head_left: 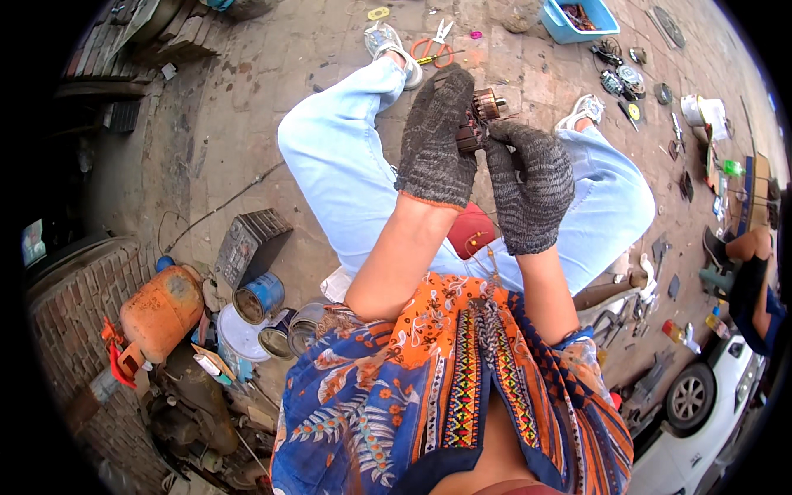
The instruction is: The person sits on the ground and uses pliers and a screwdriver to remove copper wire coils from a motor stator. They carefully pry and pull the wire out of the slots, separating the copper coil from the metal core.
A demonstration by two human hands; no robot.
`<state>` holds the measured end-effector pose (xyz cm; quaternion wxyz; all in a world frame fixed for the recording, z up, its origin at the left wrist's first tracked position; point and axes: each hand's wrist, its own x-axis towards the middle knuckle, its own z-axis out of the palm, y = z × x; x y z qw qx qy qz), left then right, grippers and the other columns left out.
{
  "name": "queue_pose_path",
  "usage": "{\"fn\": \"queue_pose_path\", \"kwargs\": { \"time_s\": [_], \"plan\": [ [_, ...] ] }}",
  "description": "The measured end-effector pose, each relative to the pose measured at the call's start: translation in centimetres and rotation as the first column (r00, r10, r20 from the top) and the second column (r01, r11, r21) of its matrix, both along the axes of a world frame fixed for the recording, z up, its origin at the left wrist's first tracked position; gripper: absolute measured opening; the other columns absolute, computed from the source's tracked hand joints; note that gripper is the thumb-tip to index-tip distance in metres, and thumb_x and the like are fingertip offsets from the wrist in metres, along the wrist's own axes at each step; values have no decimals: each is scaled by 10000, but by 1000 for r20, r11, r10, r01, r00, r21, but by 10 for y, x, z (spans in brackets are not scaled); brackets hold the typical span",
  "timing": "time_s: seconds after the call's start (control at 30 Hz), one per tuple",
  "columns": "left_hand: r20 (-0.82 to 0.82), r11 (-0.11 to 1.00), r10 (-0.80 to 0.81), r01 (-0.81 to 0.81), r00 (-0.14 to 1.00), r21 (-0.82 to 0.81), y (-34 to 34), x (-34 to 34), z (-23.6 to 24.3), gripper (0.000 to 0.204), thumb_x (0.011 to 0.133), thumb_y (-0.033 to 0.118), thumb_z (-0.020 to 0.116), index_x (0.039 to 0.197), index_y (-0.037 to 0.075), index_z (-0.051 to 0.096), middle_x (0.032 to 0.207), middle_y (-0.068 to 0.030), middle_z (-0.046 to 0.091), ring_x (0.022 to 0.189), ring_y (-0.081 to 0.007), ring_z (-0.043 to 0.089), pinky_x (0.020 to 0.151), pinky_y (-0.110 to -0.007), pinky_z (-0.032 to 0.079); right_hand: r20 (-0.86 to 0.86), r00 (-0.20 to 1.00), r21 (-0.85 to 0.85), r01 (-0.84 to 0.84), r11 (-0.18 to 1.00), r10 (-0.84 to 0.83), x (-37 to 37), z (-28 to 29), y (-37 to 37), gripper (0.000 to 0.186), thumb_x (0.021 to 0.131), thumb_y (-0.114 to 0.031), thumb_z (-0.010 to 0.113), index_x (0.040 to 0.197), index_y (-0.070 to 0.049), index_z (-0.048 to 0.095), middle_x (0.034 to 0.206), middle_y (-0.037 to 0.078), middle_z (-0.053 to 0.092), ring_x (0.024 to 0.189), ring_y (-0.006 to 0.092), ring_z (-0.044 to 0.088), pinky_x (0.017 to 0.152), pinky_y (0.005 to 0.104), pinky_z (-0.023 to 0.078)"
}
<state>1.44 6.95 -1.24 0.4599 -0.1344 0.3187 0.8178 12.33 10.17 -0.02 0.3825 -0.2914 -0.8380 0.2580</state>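
Note:
Between my raised knees, my left hand [437,136] in a dark grey knitted glove is closed round a motor armature [487,104]. The armature's copper commutator end shows past the fingers, with dark windings below it and a few thin wires sticking out. My right hand [532,188], gloved the same way, is curled with its fingertips against the armature's near side. What those fingertips pinch, if anything, is hidden. Beyond my left hand, orange-handled scissors [435,45] and a yellow-handled screwdriver [429,58] lie on the brick ground near my shoe.
A blue basin [579,21] with copper-coloured pieces stands at the far right, with motor parts [624,81] near it. A white bucket [703,111] is farther right. Cans [258,297] and an orange gas cylinder [162,309] stand at left. Another person and a white car [701,421] are at right.

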Motion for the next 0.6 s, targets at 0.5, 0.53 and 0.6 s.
{"fn": "queue_pose_path", "kwargs": {
  "time_s": [0.5,0.53,0.6],
  "plan": [
    [97,986,32,-15,995,-165,-3,-7,9,229,807,238,662,653,145,520,520,62,424,421,-67,404,374,-211,352,78,971,-335,-190,923,228,3,9,6,170,769,-79,608,929,-23,629,865,149,637,790,320,618,709,380,491],
    [103,994,9,3,995,-112,-6,-8,5,173,828,225,637,709,138,547,553,58,443,436,-71,421,378,-210,354,83,967,-341,-199,919,240,4,11,6,172,769,-79,609,930,-23,629,866,150,637,792,320,619,708,379,490],
    [98,999,-49,50,994,-12,-13,-11,-9,182,828,228,635,696,150,536,548,63,437,418,-68,405,365,-207,343,86,961,-350,-216,911,261,3,13,6,176,767,-81,609,933,-25,628,870,150,635,799,320,617,711,379,490]
  ]
}}
